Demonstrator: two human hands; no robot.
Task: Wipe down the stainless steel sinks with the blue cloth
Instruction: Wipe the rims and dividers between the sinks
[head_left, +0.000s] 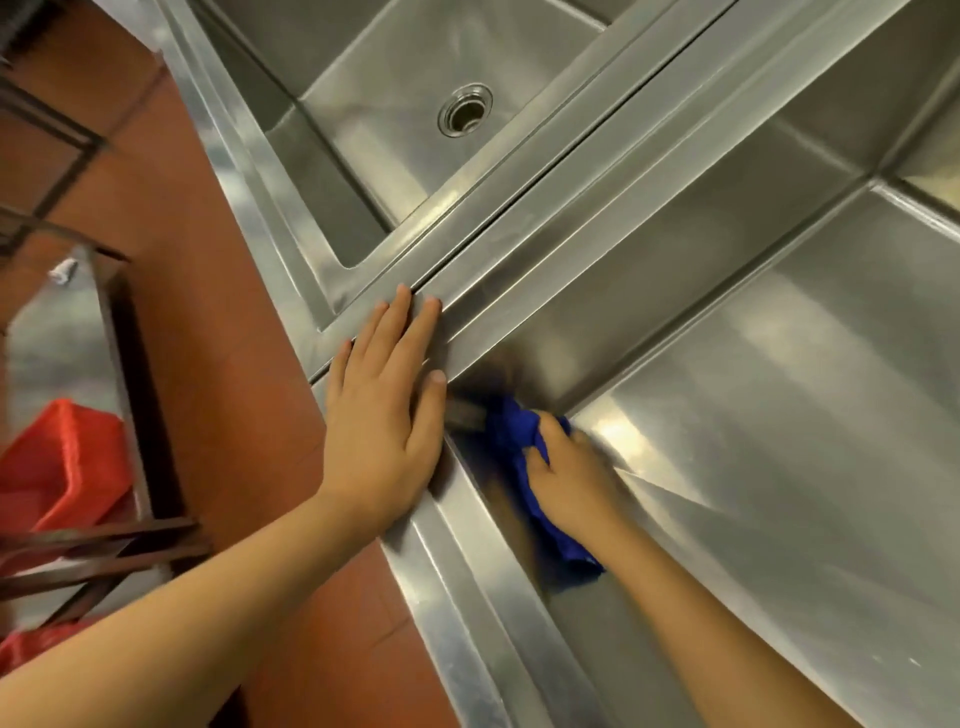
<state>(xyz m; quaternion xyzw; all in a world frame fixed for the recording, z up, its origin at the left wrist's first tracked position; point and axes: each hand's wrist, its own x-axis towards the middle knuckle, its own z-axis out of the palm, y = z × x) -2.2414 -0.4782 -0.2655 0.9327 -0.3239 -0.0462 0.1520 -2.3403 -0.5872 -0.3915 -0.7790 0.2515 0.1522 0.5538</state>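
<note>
Two stainless steel sinks fill my view, set side by side with a narrow dark seam (524, 205) between their rims. The far sink (395, 130) shows a round drain (466, 110) in its floor. The near sink (769, 395) is larger in my view, and both hands are at its corner.

I see the left hand (382, 415) lying flat, palm down, on the steel rim (462, 566) at that corner. Its fingers (400, 322) are straight and held close together, with their tips reaching the seam. The thumb is set apart and lies along the inner edge of the rim.

The right hand (571, 478) is down inside the near sink, just beside the left. It grips the blue cloth (511, 428), which is bunched up and pressed against the basin wall in the corner below the rim. The fingers of this hand are curled into the cloth, though the hand is blurred and I cannot tell them apart. A tail of cloth hangs out beneath the wrist, against the wall.

Left of the sinks I see reddish-brown floor (218, 291). A dark metal frame (117, 353) stands on it, with a red crate (57, 467) behind its bars.
</note>
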